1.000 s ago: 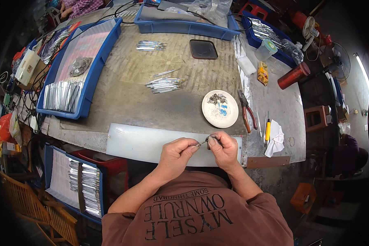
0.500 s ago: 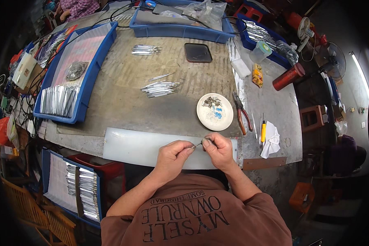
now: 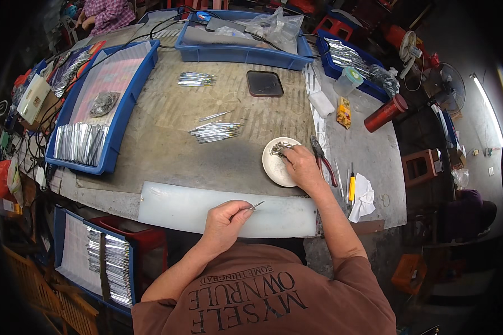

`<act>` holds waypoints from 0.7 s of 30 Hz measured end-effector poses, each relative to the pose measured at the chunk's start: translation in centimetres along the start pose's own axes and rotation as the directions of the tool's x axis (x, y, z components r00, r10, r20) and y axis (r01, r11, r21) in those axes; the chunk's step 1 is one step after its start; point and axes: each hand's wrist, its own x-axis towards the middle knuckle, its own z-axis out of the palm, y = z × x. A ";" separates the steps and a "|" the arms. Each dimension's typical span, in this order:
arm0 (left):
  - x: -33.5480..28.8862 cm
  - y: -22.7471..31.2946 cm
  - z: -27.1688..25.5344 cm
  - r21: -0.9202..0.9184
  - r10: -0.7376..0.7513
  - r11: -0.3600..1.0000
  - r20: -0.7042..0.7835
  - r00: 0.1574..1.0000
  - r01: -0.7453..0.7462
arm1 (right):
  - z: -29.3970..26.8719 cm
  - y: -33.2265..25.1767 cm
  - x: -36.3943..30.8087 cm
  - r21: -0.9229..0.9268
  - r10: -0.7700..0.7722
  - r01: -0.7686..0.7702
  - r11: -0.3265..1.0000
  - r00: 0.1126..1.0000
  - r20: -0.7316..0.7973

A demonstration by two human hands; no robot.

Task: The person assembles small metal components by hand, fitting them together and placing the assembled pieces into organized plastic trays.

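Note:
Above the white board, my left hand pinches a thin metal rod between thumb and forefinger, its tip sticking out to the right. My right hand reaches into a white dish, fingers bent together at the small metal pieces in it. What those fingertips hold, if anything, is hidden. Beyond my left hand lies a loose pile of slim metal rods, with a second bundle of rods farther back.
Right of the dish lie pliers, a yellow-handled screwdriver and a white cloth. A blue tray holding rods stands at the left, another blue tray at the back. A dark shallow tray sits between.
My right hand has left the rod and moved forward into the dish. My left hand keeps the rod and has shifted slightly left. The view has tilted a little.

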 end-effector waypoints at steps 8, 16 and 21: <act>-0.1 -0.1 -0.1 0.009 -0.028 1.000 0.010 1.000 0.028 | -0.6 -0.2 0.2 -0.030 -0.072 0.077 0.997 0.988 0.138; -0.2 0.1 -0.2 0.032 0.003 0.999 0.018 1.000 -0.004 | -1.1 -0.9 0.3 -0.026 -0.043 0.052 0.998 0.963 0.265; -0.3 -0.1 -0.2 0.030 -0.001 1.000 0.012 1.000 0.001 | -1.6 -1.6 0.2 -0.007 -0.045 0.051 0.999 0.934 0.354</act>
